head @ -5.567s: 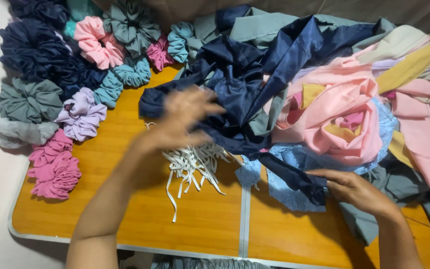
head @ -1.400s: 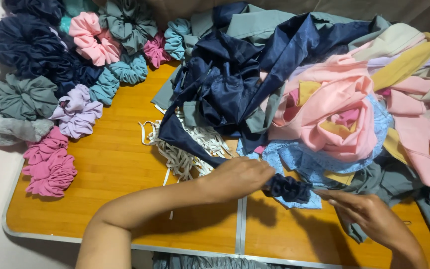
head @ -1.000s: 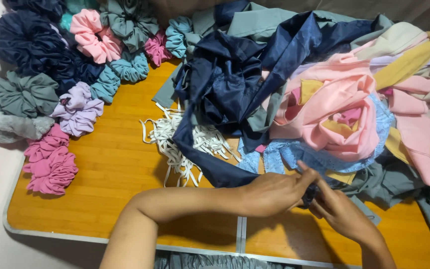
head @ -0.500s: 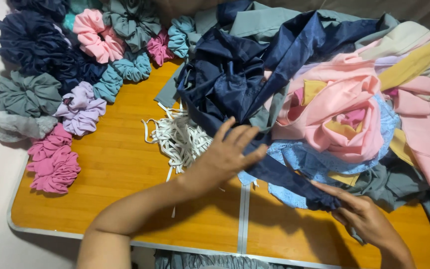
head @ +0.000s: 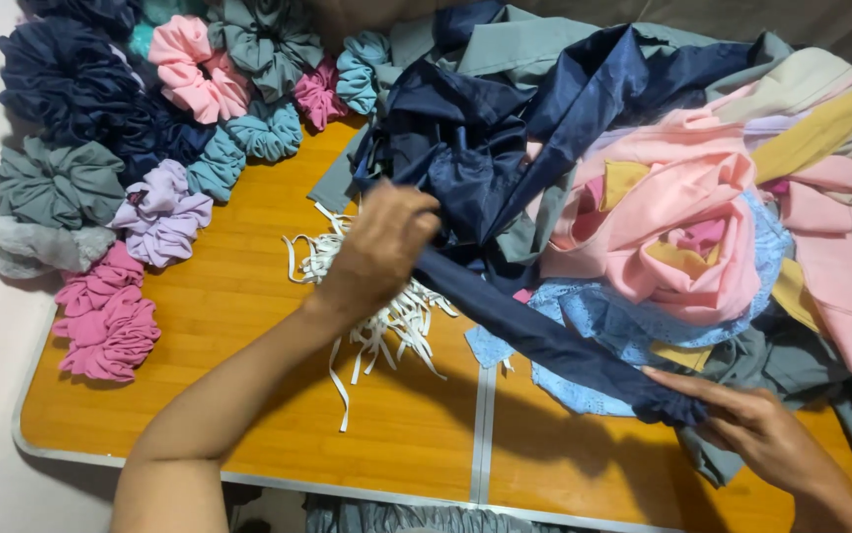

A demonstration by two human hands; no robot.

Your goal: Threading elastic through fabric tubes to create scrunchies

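- Half a second earlier my left hand (head: 383, 242) was spread open above the elastic; it had since curled onto the upper end of the long navy-blue fabric tube (head: 544, 341).
- My right hand (head: 756, 434) pinched the tube's gathered lower end against the wooden folding table (head: 248, 415).
- Between both hands, the tube ran taut and diagonal.
- I couldn't see the left fingertips, hidden by the knuckles.
- White elastic strips (head: 376, 316) lay partly under my left wrist.
- Ruffled scrunchies (head: 140, 212) ran off the frame's left edge.
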